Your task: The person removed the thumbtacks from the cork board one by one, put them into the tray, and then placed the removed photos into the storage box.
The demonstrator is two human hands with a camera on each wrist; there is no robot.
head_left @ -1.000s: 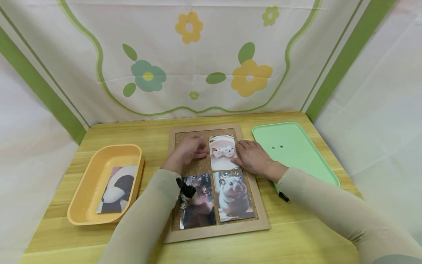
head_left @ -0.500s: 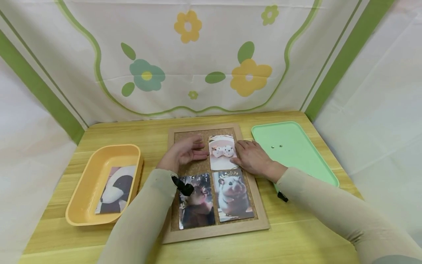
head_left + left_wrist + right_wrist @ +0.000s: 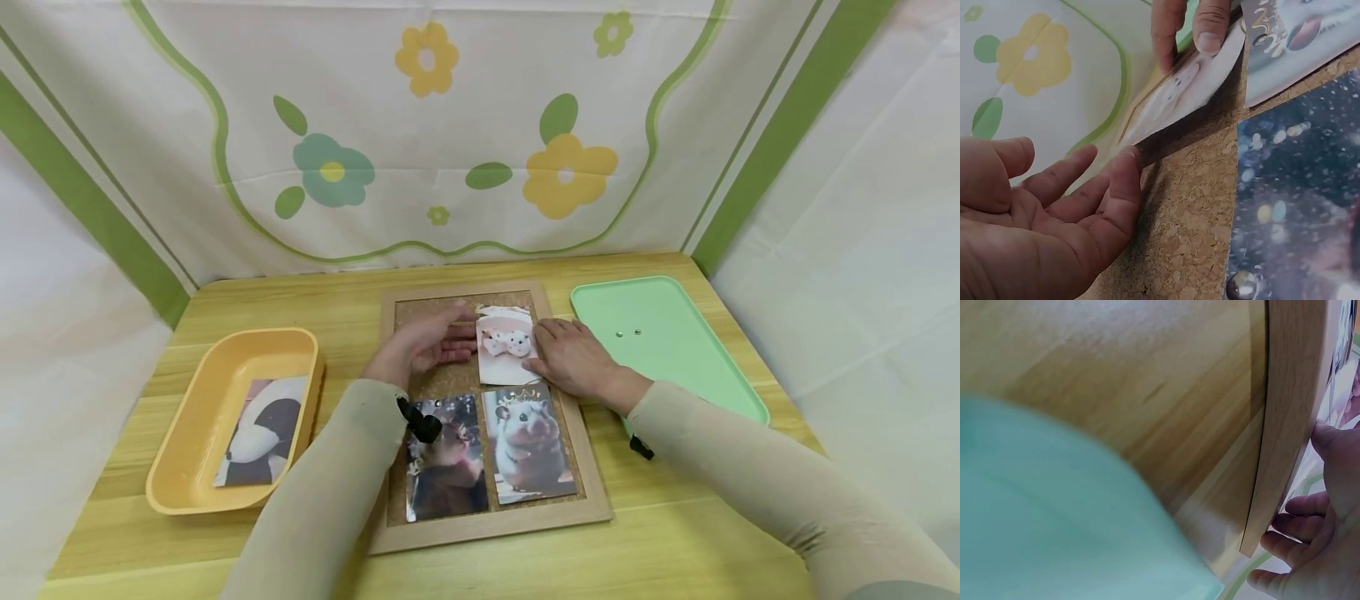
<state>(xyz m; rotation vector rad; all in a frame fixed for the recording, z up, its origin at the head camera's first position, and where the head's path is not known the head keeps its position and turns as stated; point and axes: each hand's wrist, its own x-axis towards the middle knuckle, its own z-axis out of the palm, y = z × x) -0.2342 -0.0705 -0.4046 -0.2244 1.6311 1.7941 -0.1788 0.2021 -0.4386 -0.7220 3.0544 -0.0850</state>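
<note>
A framed cork board (image 3: 450, 382) lies on the table with several photos on it. Along the left edge of the photo of two white hamsters (image 3: 501, 367), my left hand (image 3: 427, 342) has its fingertips extended against the print. My right hand (image 3: 573, 358) rests on the board's right frame, thumb (image 3: 1210, 40) pressing on that photo's right edge. Below it lie a crowned hamster photo (image 3: 532, 450) and a dark photo (image 3: 450, 487). A round metal pushpin (image 3: 1241, 285) sits in the dark one. In the left wrist view, the two-hamster photo's near edge is raised above the cork.
A green tray (image 3: 667, 350) with two small metal pins (image 3: 628, 333) stands to the right, close to my right forearm. On the left is an orange basket (image 3: 198, 425) holding another photo (image 3: 258, 437). A flowered cloth (image 3: 450, 192) hangs behind the table.
My left hand's fingers have straightened from a looser curl and come up against the photo's left edge. The right hand has stayed in place.
</note>
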